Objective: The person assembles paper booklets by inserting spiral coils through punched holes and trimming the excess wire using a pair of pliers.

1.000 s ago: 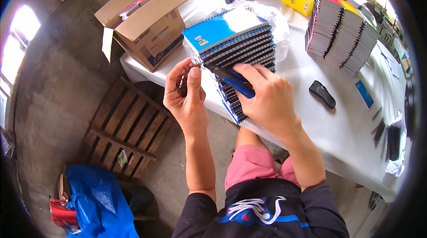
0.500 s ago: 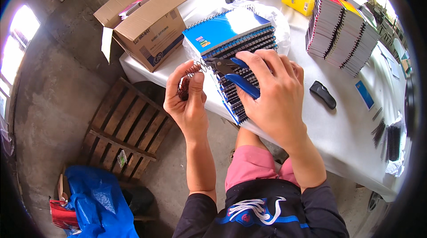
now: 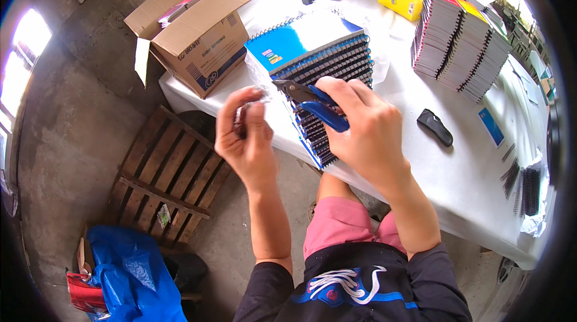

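In front of the table edge, my left hand is closed round a dark coiled wire, blurred and partly hidden by the fingers. My right hand grips wire cutters with blue handles, their dark jaws pointing left toward the coil but apart from it. Behind the cutters rises a tall stack of spiral-bound notebooks with a blue and white cover on top and dark spirals along the near side. The cutters and right hand cover part of that stack.
An open cardboard box stands left of the stack. On the right of the white table are piled notebooks, a black handheld object, a blue card and black spirals. A wooden pallet lies at lower left.
My left hand has drawn left, away from the cutters, with the coil bunched in its fingers. The cutters have shifted slightly left and remain in my right hand.
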The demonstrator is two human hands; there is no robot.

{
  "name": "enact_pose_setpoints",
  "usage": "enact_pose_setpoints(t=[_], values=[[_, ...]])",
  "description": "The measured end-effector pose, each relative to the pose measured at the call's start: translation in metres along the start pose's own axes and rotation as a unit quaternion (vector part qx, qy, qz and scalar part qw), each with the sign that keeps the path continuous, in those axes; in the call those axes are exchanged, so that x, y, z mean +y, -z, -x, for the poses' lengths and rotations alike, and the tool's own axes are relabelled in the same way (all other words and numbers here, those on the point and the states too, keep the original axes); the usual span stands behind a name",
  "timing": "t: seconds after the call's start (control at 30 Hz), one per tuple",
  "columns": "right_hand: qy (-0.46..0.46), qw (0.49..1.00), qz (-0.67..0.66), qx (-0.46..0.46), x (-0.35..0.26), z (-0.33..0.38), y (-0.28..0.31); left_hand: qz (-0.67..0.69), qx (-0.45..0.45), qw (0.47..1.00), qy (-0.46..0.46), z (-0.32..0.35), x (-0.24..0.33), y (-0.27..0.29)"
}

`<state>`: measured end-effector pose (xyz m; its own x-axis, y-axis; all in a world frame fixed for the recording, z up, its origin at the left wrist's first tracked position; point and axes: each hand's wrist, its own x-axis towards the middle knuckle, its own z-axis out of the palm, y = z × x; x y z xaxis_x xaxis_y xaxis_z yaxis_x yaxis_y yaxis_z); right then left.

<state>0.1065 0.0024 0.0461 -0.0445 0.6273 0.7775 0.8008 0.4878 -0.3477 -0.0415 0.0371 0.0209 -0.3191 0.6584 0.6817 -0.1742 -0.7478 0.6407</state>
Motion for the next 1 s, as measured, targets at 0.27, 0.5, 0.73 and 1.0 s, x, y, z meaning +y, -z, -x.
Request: enact_pose_setpoints(t=[0.27,0.5,0.73,1.0], values=[[-0.106,0.980,-0.167,0.021,0.088,0.044,0.045,0.113,0.024,0.951,0.286,-0.026,-0.084,0.052],[-0.432,0.857,-0.248,0.133,0.181,0.141,0.074,0.095,-0.028,0.895,0.435,-0.044,-0.253,0.129],[-0.459,0.836,-0.239,0.182,0.199,0.178,0.087,-0.009,-0.036,0.870,0.492,-0.040,-0.307,0.103],[-0.350,0.933,-0.072,0.031,0.199,0.162,0.081,-0.074,-0.040,0.862,0.501,-0.047,-0.314,0.120]])
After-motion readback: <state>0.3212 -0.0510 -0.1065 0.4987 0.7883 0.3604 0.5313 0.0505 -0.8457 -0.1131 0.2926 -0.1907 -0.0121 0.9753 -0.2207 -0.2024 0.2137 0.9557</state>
